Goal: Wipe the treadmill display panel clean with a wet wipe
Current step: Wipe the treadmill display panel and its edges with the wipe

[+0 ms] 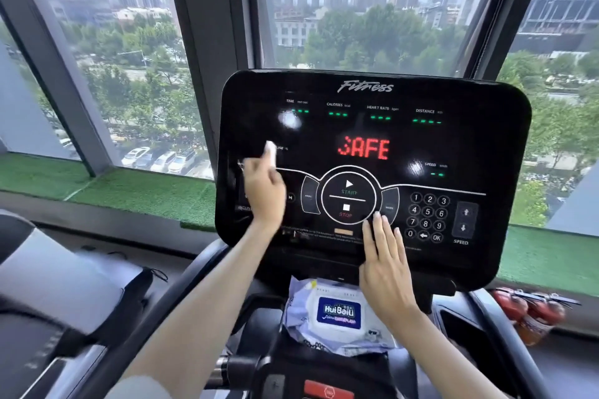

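Down below the panel [486, 146], in the tray between the handlebars, lies the crumpled wipe pack [337, 314], its white flap with the blue label facing up; I cannot see what is inside. My left hand [264, 194] is curled and pinches the wipe [270, 152], a small white wad that sticks up past my fingers against the left side of the panel, beside the incline label. My right hand [385, 262] lies flat on the panel's lower part, fingers straight and close together, the tips touching the ring around the start and stop buttons, just left of the number keys. The glossy black panel shows SAFE in red letters, with green dashes under time, calories, heart rate and distance. Behind it are tall windows [129, 42] that look out on trees, parked cars and high-rise towers. Green turf [146, 191] covers the sill. Red bottles [531, 314] lie to the right, below the sill, and another grey machine [48, 285] stands at my left.
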